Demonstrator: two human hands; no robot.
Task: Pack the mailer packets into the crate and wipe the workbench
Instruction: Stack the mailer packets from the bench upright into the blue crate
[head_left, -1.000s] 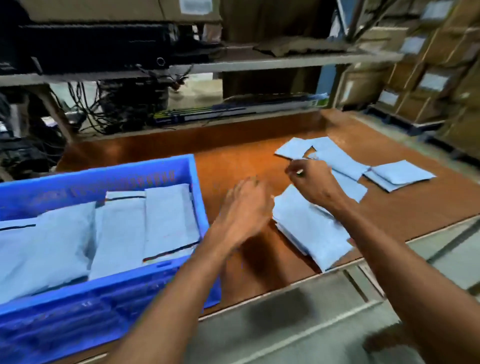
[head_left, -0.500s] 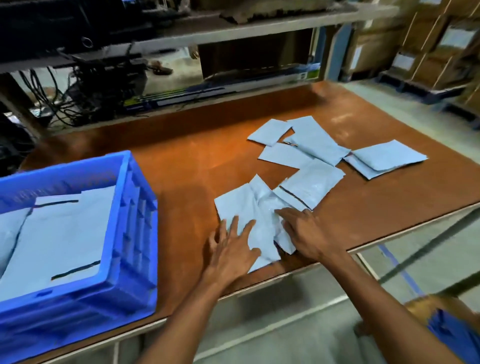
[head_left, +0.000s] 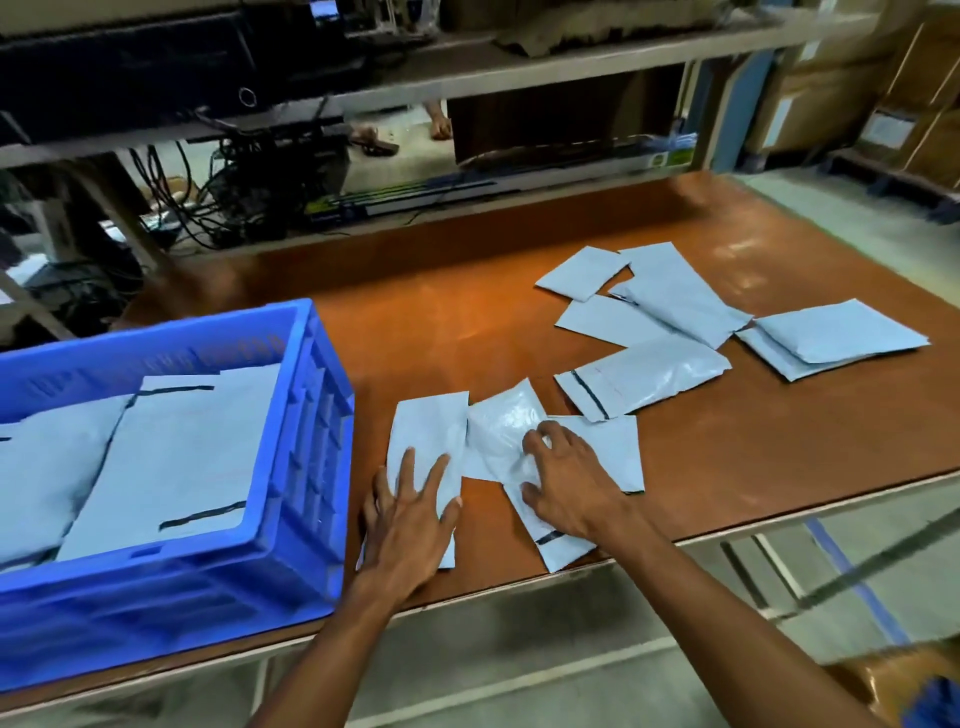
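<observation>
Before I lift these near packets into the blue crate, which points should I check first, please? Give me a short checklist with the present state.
1. Left hand lies flat on the leftmost near packet: ok.
2. Right hand has a firm hold on the crinkled packet: cannot tell; its fingers are bent on it.
3. Near packets gathered into one stack: not ok; they only overlap loosely.
4. Blue crate beside the left hand, open, with room above the packed packets: ok.
5. Workbench ready for wiping: not ok; more packets lie farther right.
</observation>
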